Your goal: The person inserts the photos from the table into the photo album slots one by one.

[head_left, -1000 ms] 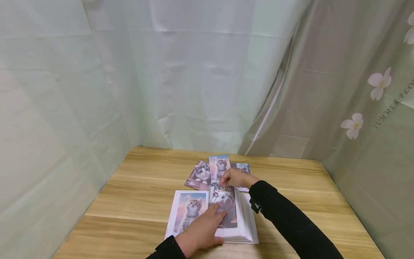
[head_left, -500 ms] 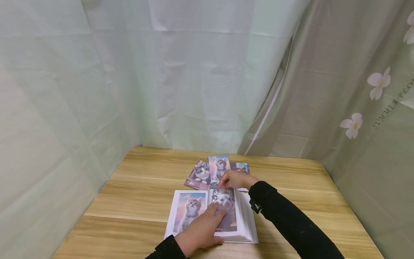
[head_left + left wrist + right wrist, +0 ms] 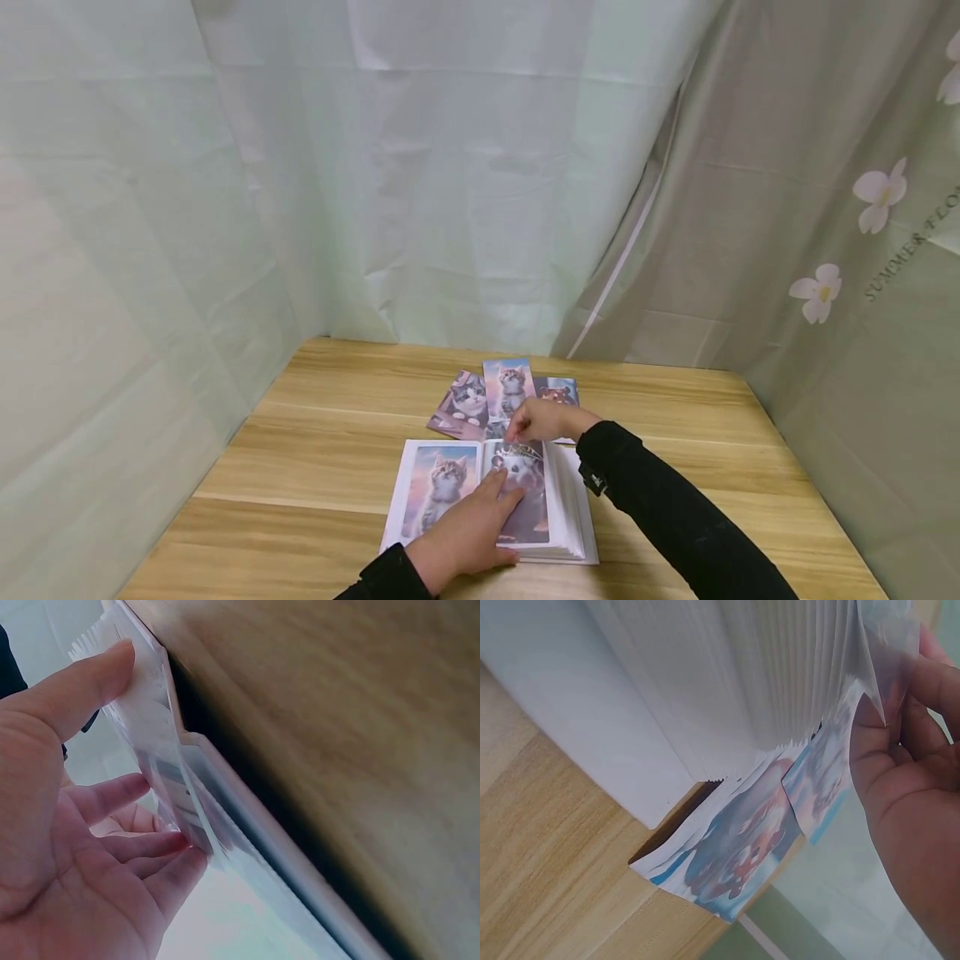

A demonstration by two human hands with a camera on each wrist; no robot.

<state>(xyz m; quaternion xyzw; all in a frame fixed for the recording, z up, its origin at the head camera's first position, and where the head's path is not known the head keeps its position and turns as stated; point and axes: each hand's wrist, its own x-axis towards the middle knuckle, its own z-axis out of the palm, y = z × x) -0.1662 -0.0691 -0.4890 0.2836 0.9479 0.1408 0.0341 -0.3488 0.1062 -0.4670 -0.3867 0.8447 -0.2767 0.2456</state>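
Observation:
A white photo album lies spread on the table, with a kitten photo in its left page. In the right page's clear sleeve sits a photo of a white animal wearing a crown. My left hand rests on this page with fingers extended, its fingertips touching the sleeve, as the left wrist view also shows. At the sleeve's top edge, my right hand pinches the photo with thumb and curled fingers. The exact grip is partly hidden by the film and fingers.
Behind the album lie several loose photos: a grey-and-white cat photo, a kitten photo and a bear photo partly under my right hand. The wooden table ends at hanging curtains.
The crowned-animal photo has slid down toward me in its sleeve, its lower edge now nearer the page bottom. My right hand has moved slightly down with it; my left hand stays put.

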